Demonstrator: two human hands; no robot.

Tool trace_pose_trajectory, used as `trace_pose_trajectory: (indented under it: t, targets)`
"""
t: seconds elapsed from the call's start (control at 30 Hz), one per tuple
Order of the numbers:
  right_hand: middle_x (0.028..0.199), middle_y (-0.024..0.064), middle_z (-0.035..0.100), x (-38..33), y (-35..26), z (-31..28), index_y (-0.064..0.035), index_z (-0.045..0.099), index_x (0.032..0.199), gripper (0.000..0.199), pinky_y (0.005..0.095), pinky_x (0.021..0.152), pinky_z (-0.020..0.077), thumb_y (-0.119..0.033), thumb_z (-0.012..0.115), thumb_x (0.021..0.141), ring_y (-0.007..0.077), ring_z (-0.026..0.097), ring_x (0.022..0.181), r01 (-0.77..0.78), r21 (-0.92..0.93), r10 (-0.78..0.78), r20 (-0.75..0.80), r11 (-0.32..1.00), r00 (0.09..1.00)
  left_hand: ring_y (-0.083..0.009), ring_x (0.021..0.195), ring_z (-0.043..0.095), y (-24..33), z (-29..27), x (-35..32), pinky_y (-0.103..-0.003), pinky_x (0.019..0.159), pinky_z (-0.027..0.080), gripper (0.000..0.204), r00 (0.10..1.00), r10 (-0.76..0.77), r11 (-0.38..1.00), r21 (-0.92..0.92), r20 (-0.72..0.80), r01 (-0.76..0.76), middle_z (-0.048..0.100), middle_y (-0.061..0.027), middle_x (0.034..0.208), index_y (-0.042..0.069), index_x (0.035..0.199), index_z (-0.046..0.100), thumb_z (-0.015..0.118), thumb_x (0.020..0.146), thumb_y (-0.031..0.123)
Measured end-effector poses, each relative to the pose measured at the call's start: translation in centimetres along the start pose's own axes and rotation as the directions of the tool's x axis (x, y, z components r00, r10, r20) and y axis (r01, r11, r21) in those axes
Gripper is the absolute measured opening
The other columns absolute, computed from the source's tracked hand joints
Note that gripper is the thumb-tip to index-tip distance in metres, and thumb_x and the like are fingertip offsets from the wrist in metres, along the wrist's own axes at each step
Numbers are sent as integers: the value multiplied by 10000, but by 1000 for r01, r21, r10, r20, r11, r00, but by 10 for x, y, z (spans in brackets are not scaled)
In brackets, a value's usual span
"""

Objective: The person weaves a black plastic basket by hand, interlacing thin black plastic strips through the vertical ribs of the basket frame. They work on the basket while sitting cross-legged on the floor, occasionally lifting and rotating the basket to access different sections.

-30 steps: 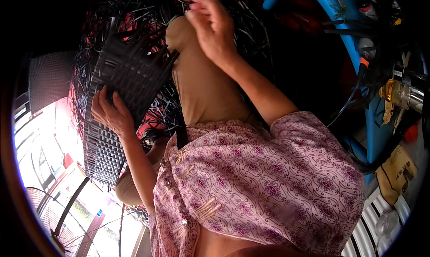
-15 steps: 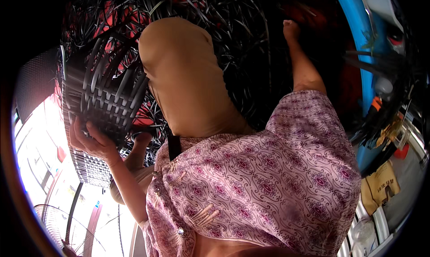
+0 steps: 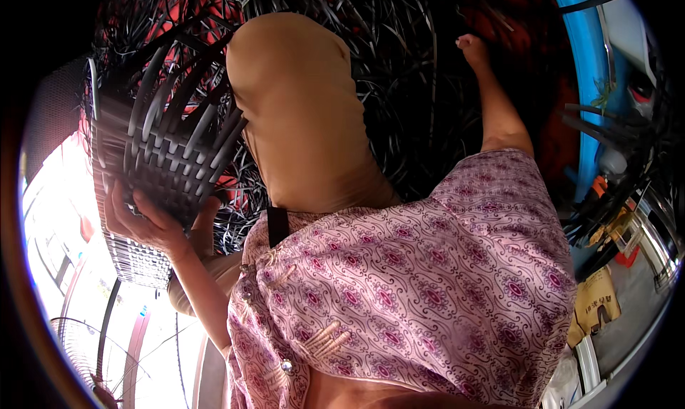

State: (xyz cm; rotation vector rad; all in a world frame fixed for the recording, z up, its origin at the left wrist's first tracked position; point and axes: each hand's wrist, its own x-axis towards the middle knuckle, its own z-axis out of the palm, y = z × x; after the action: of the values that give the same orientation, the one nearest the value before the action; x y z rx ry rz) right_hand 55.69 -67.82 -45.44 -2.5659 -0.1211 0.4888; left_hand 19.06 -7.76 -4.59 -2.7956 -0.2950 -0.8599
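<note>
The wicker piece (image 3: 171, 152), left of the knee (image 3: 289, 74), is grasped near its lower edge by the left hand (image 3: 145, 222). Past open room above black strips (image 3: 394, 99), whether anything is clenched by the right hand (image 3: 473, 51) cannot be told.

Below you is a red floor (image 3: 561, 124), and a big messy heap of thin black strips (image 3: 396, 88) lies right on it. The strips are all tangled up, curling and crossing over each other. They cover the middle of the red floor and reach toward its far edge. Toward the left edge, you can see bright bits of red peeking through the heap. Near the right edge, more red shows, but it is dark there, so you can't tell how many strips lie on it. Past that right edge you have a gray surface (image 3: 638, 284), with a tan bag (image 3: 596, 305) by its side.
</note>
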Motion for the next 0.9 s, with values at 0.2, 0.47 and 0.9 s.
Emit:
trace_pose_trajectory:
  t: [0.2,0.47,0.9]
  targets:
    - [918,42,710,3,24,7,10,690,1089,268,276,760,503,-126,702,858,134,665,847,-228,487,140,210,843,968,-317,1103,543,-6,-2,-7,-432,918,461,409,1000,-2,1000,21,4,2,582,-178,1199,0,1213,619,523,997,334]
    - [900,53,714,-6,6,6,0,688,1102,323,275,752,498,-150,732,819,126,653,821,-102,90,99,39,991,994,-335,1089,554,-8,-9,-9,-441,881,483,537,996,-86,996,36,23,85,569,-187,1181,17,1231,621,488,991,479]
    - [722,-30,607,-23,-69,-16,-75,733,891,243,259,582,426,-306,661,873,87,527,616,25,79,-49,321,997,946,-310,1138,522,-1,4,-21,-435,962,399,342,961,-275,958,-82,-9,273,599,-134,1217,68,1181,675,625,958,323]
